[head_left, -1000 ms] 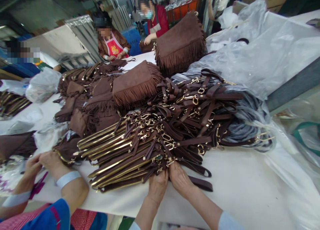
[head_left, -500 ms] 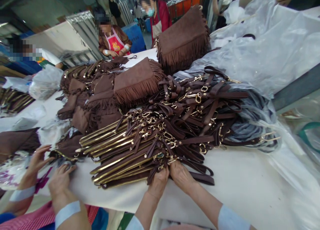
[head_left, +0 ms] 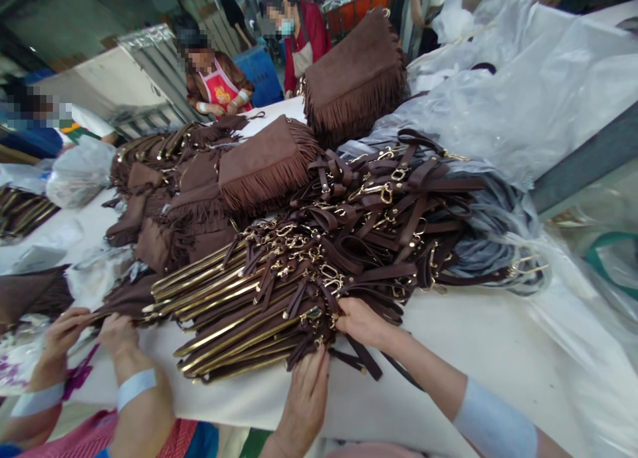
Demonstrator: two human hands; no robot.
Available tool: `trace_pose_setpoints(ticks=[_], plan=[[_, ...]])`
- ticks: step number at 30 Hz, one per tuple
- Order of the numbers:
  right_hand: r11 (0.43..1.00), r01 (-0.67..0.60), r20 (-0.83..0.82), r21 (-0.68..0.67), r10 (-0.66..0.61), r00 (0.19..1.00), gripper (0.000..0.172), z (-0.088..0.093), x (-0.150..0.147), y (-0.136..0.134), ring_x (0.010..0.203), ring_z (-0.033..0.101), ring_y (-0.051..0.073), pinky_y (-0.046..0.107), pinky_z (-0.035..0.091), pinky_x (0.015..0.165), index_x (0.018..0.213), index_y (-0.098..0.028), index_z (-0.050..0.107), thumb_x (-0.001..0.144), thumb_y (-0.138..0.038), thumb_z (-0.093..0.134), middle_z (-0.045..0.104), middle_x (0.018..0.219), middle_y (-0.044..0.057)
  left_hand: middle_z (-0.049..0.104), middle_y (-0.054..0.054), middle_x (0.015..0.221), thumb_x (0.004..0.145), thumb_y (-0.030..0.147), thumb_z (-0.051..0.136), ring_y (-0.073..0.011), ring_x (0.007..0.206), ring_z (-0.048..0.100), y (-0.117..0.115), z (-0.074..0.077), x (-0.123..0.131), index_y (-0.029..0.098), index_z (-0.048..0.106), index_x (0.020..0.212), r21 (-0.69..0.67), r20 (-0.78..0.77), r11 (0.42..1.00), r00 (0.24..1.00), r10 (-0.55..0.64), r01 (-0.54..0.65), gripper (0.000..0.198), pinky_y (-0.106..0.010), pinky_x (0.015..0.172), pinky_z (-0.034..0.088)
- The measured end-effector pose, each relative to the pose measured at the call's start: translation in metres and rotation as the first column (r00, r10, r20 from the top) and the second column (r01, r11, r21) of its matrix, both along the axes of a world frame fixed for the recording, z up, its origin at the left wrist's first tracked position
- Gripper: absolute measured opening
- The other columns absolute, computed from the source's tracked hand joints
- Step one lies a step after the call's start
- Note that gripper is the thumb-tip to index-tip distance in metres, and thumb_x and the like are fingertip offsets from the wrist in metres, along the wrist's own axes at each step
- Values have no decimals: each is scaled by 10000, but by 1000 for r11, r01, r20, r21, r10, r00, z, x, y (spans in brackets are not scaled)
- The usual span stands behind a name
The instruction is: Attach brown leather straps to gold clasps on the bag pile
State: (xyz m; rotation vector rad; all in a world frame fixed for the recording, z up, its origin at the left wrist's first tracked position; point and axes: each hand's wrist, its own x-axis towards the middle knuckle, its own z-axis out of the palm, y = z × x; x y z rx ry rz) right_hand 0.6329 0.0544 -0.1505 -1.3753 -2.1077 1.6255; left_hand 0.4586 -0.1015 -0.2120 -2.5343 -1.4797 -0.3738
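Observation:
Brown pouches with gold zippers (head_left: 224, 318) lie in a row on the white table (head_left: 468, 351), their straps and gold clasps bunched at the right end. My right hand (head_left: 361, 322) is closed on a brown strap by the clasps. Below it, my left hand (head_left: 305, 395) rests against the near end of the row with its fingers stretched out. Behind my right hand spreads a heap of dark brown wrist straps (head_left: 393, 225) with gold hooks.
Fringed brown bags (head_left: 269, 162) stand behind the row. Clear plastic sheeting (head_left: 538, 92) covers the back right. At the left, a co-worker's hands (head_left: 117, 332) hold a brown pouch. Other people (head_left: 219, 86) stand across the table.
My hands have moved apart: the right one up along the straps, the left one down and back with its fingers straighter. The co-worker's hands have taken hold of a pouch.

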Motion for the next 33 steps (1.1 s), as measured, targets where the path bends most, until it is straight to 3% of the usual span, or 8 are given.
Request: trace_pose_setpoints(ticks=[4, 9, 16, 18, 20, 23, 28, 33], plan=[[998, 35, 26, -47, -34, 999, 115, 8, -5, 1, 653, 511, 126, 192, 313, 523, 671, -143, 568, 673, -149, 453, 569, 667, 10, 526, -165, 1243, 822, -1, 334, -242, 1262, 369, -8, -2, 9, 58, 300, 1343, -40, 85, 996, 994, -73, 77, 525, -358, 985, 405], [1000, -1, 60, -14, 1, 998, 82, 8, -6, 5, 654, 517, 123, 189, 313, 518, 672, -150, 556, 691, -186, 485, 569, 687, 11, 511, -189, 1250, 854, 96, 367, -250, 1198, 446, 12, -25, 29, 59, 210, 1372, -83, 14, 982, 985, 173, -171, 542, -371, 917, 461], [977, -83, 177, 195, 49, 983, 197, -4, 13, -7, 804, 526, 187, 272, 350, 677, 843, -151, 560, 691, -59, 477, 592, 842, 60, 644, -152, 988, 714, -51, 335, -239, 880, 627, 46, -28, 50, 90, 536, 1124, -311, -205, 838, 893, 402, -448, 478, -387, 795, 520], [920, -22, 216, 392, -69, 974, 287, -14, 17, -28, 895, 482, 208, 326, 325, 772, 929, -131, 541, 722, 6, 398, 560, 959, 106, 654, -136, 943, 739, -23, 360, -237, 852, 630, 52, -20, 51, 108, 547, 1109, -310, -204, 832, 887, 414, -460, 435, -377, 774, 527], [779, 12, 184, 627, -163, 969, 267, -28, 18, -56, 854, 452, 201, 338, 308, 767, 919, -139, 536, 762, 5, 376, 543, 934, 95, 662, -114, 912, 760, 9, 394, -222, 824, 633, 55, -12, 50, 128, 547, 1110, -317, -200, 832, 890, 410, -455, 400, -349, 760, 531], [631, -40, 130, 774, -97, 987, 170, -52, 17, -89, 722, 418, 180, 319, 296, 688, 783, -178, 528, 786, -41, 428, 519, 770, 29, 673, -79, 843, 780, 32, 412, -188, 748, 638, 58, -5, 49, 154, 563, 1081, -310, -206, 838, 892, 402, -449, 358, -313, 740, 531], [615, -55, 252, 787, -239, 938, 220, -79, 31, -88, 779, 442, 194, 328, 294, 697, 930, -156, 566, 780, -26, 474, 562, 841, 50, 677, -73, 775, 811, 98, 441, -202, 735, 647, 64, -4, 47, 159, 584, 1059, -268, -236, 852, 888, 394, -450, 293, -324, 726, 533], [626, -15, 256, 779, -296, 920, 240, -77, 44, -78, 800, 474, 193, 337, 323, 705, 950, -164, 577, 787, -17, 478, 587, 863, 44, 676, -58, 721, 815, 95, 433, -189, 691, 653, 62, -4, 44, 181, 596, 1064, -215, -226, 884, 902, 369, -415, 310, -288, 676, 535]])
